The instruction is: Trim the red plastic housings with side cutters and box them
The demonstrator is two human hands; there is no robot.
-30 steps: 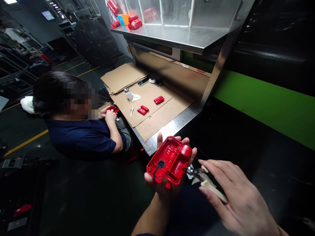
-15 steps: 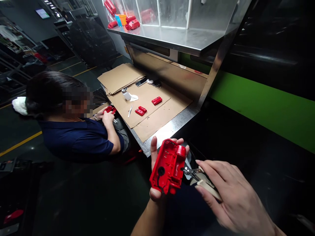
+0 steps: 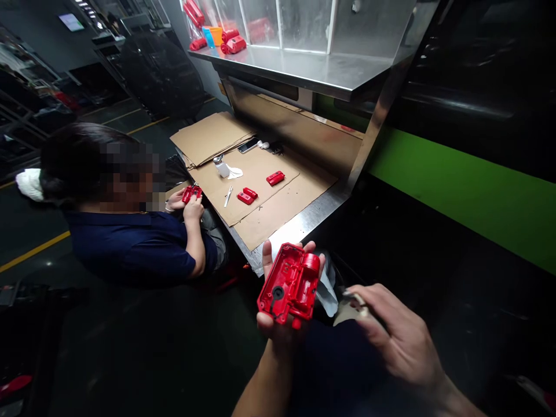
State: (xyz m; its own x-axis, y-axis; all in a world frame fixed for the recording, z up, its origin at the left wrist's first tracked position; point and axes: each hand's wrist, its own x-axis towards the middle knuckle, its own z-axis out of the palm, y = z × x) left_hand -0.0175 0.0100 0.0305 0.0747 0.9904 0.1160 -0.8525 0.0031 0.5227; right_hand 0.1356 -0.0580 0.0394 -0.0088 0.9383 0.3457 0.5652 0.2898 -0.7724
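Left hand [image 3: 273, 325]: closed round one red housing [image 3: 289, 282], thumb along its left edge, fingertips over its far edge. The open, ribbed inside faces the camera. It is held in the air, just near of the bench's front corner.

Right hand [image 3: 402, 341]: just right of the housing and apart from it, curled narrow round one cream-handled cutter [image 3: 350, 311]. The tool's tip is hidden, so whether it is open cannot be told.

Between the hands: one scrap of clear plastic film [image 3: 326, 288].

Farther out: steel bench [image 3: 304, 223] covered in cardboard sheets [image 3: 278, 211]. Lying on them:
- three small red parts: two touching [image 3: 247, 195], one alone to their right [image 3: 275, 178]
- one white bottle [image 3: 221, 167]
- one pale slim tool [image 3: 227, 197]
- one phone [image 3: 249, 145] at the far side

Left: one co-worker [image 3: 130, 243] in a dark blue shirt, both hands on one red part [image 3: 191, 193] by the bench's left edge.

Far: upper steel shelf [image 3: 313, 66] with at least four red parts [image 3: 235, 44] at its left end, plus one orange cup [image 3: 216, 35].
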